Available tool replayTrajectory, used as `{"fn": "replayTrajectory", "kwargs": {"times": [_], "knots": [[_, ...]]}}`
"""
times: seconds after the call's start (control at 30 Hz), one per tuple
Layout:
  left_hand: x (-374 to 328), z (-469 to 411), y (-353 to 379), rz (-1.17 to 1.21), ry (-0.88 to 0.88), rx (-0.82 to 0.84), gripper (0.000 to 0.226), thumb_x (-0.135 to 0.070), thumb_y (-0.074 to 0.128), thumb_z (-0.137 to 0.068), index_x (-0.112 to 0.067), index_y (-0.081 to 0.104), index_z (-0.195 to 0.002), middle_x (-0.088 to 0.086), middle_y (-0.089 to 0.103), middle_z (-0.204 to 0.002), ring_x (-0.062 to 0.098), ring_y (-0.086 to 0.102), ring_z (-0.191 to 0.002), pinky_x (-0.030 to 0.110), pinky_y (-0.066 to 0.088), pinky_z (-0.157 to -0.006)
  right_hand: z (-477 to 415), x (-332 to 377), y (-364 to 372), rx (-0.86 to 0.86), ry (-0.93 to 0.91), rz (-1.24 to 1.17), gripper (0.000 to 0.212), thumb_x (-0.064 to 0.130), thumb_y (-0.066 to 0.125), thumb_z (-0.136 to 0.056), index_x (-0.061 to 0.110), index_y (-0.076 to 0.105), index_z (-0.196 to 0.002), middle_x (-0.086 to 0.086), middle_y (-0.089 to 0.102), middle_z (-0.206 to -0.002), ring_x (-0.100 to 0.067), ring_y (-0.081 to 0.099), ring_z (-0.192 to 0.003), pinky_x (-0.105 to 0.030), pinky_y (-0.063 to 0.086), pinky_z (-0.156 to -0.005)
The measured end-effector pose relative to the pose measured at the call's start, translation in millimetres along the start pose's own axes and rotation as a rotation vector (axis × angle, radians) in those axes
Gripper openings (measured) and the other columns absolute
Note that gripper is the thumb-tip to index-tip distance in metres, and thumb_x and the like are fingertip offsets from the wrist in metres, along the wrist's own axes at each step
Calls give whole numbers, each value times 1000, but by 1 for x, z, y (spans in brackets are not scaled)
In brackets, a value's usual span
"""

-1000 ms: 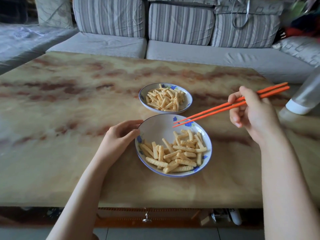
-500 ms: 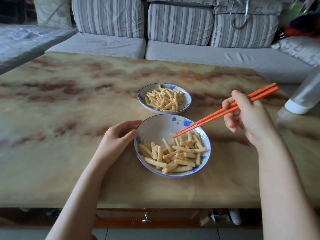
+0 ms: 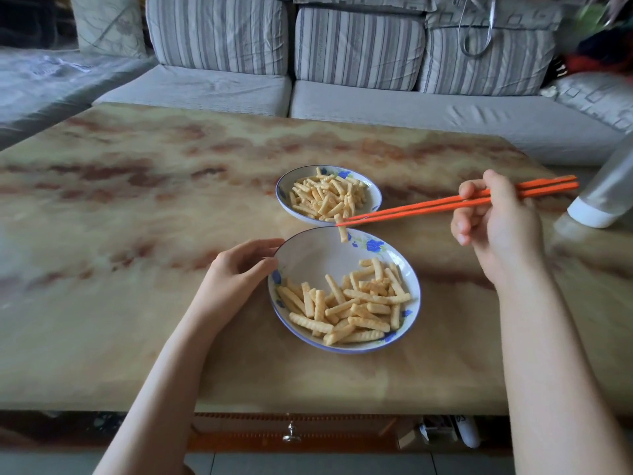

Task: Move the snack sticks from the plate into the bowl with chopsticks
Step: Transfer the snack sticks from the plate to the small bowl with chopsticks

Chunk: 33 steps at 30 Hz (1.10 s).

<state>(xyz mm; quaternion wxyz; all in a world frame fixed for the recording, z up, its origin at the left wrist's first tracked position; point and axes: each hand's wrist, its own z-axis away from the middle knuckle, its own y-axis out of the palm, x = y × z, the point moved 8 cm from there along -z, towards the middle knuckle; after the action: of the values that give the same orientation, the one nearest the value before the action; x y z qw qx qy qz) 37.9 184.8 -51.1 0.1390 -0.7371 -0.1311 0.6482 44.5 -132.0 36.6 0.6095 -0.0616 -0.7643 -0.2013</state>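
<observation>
1. Snack sticks (image 3: 346, 303) lie heaped in the near half of the plate (image 3: 308, 248), which stands on the marbled table (image 3: 137, 200).
2. One stick (image 3: 343, 231) hangs pinched between the tips of the orange chopsticks (image 3: 428, 207), above the plate's far rim and just short of the bowl (image 3: 376, 197).
3. Right hand (image 3: 496, 221) grips the chopsticks, its fingers curled round them and the tips pressed together on the stick.
4. Left hand (image 3: 236, 272) holds the plate's left rim with curled fingers and thumb.
5. More sticks fill the bowl.
</observation>
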Motion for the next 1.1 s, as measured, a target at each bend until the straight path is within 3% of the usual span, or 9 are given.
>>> {"fn": "replayTrajectory", "kwargs": {"times": [0.17, 0.3, 0.5, 0.7, 0.9, 1.1], "knots": [[0, 0, 0, 10, -8, -3, 36, -30, 57, -75, -36, 70, -108, -17, 73, -103, -4, 65, -97, 30, 51, -95, -4, -6, 6, -126, -15, -114, 38, 18, 35, -101, 11, 47, -66, 8, 53, -46, -13, 41, -32, -21, 27, -37], [-1, 0, 1, 6, -8, -3, 38, -30, 57, -75, -33, 71, -110, -16, 73, -103, -4, 65, -97, 29, 51, -95, -9, -24, 15, -149, -4, -64, 39, 22, 34, -101, 12, 50, -67, 5, 50, -40, -14, 42, -32, -23, 29, -38], [0, 0, 0, -3, -5, 1, 38, -30, 56, -76, -33, 70, -111, -16, 73, -103, -4, 65, -97, 29, 51, -95, -8, -36, 25, -104, -31, 43, 42, 26, 32, -102, 12, 54, -69, -1, 52, -38, -18, 44, -33, -21, 34, -40], [1, -1, 0, -8, -10, 0, 37, -32, 57, -76, -37, 70, -110, -16, 73, -104, -2, 65, -99, 34, 50, -97, -9, -15, 12, -59, -55, 35, 41, 24, 33, -101, 11, 53, -68, -2, 47, -36, -19, 40, -32, -21, 31, -39], [2, -1, 0, -11, -12, -3, 37, -32, 57, -76, -37, 70, -110, -15, 73, -104, -1, 65, -100, 36, 50, -99, -9, 8, -1, 96, -41, 193, 42, 25, 33, -102, 9, 52, -68, -3, 45, -35, -18, 35, -29, -19, 25, -36], [1, 0, 0, -2, -12, -1, 37, -32, 57, -76, -36, 70, -110, -15, 73, -104, 1, 66, -100, 38, 50, -98, -7, 12, -15, 118, -2, 316, 42, 26, 34, -102, 9, 53, -69, -3, 44, -34, -17, 34, -29, -17, 24, -34]]}}
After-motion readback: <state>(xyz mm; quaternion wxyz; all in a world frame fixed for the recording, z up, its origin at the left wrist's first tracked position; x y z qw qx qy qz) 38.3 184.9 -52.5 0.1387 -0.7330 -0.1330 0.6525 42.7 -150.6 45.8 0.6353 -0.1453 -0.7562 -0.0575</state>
